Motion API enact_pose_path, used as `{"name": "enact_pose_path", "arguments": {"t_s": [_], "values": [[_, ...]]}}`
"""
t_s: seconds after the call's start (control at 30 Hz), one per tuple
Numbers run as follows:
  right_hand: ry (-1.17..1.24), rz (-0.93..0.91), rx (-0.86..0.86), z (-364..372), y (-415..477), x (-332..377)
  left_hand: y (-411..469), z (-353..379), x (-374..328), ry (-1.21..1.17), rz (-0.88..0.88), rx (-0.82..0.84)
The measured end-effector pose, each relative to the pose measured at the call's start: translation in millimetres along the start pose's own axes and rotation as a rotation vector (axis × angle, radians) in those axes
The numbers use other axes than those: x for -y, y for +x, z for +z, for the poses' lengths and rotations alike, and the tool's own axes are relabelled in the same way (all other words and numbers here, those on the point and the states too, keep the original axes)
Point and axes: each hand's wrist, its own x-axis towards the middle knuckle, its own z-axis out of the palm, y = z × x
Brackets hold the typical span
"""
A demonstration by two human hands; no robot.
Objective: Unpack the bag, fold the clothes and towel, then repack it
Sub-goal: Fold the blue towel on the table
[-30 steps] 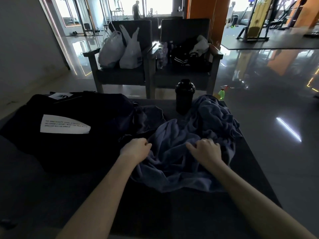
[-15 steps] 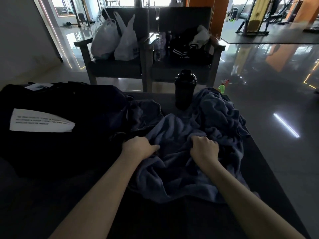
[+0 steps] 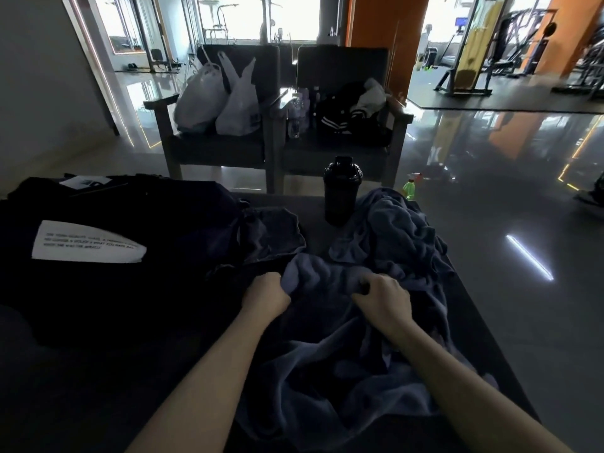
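Showing the towel (image 3: 366,325), bunched near the bench's right edge, clenched in each closed grip, left hand (image 3: 266,294) and right hand (image 3: 384,300), presumably for spreading before folding.

Small print on white rectangular label (image 3: 88,242) of black fabric bag (image 3: 137,256) too blurred to read; bag's left side cut off by the frame edge.

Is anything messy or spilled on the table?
Nothing is spilled. The blue towel lies crumpled in a heap, not folded yet, with the left hand and right hand gripping it. The black shaker bottle stands upright behind it.
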Motion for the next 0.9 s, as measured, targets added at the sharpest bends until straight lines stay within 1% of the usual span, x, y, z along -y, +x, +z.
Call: {"name": "enact_pose_path", "arguments": {"t_s": [0.03, 0.1, 0.17, 0.23, 0.27, 0.3, 0.4, 0.47, 0.53, 0.6, 0.7, 0.77, 0.8, 0.9], "values": [[0.045, -0.028, -0.049, -1, 0, -3, 0, -5, 1, -0.057, 0.004, -0.015], [0.177, -0.048, -0.105, -6, 0, -9, -3, -20, 3, -0.268, -0.012, -0.038], [0.295, -0.058, -0.141, -11, -1, -12, -7, -35, 9, -0.572, -0.029, 0.0], [0.357, -0.079, -0.172, -16, -2, -10, -14, -49, 11, -0.853, -0.091, 0.079], [0.378, -0.079, -0.187, -19, -2, -7, -16, -53, 11, -0.958, -0.116, 0.092], [0.397, -0.075, -0.206, -21, -1, -5, -15, -57, 12, -1.002, -0.094, 0.06], [0.416, -0.071, -0.286, -30, 2, 2, -13, -67, 9, -0.919, 0.088, -0.158], [0.455, -0.093, -0.34, -38, 8, 8, -8, -72, 7, -0.896, 0.201, -0.275], [0.526, -0.108, -0.374, -46, 19, 14, -2, -74, 6, -0.778, 0.3, -0.387], [0.544, -0.124, -0.409, -50, 32, 18, 7, -76, 4, -0.649, 0.365, -0.478], [0.556, -0.129, -0.453, -52, 59, 23, 23, -74, 1, -0.524, 0.401, -0.554], [0.503, -0.144, -0.459, -51, 79, 25, 37, -70, -2, -0.372, 0.387, -0.521], [0.445, -0.149, -0.419, -47, 89, 24, 44, -67, -3, -0.276, 0.347, -0.454], [0.225, -0.079, -0.135, -29, 96, 19, 49, -53, -4, 0.042, 0.11, -0.173]]}}
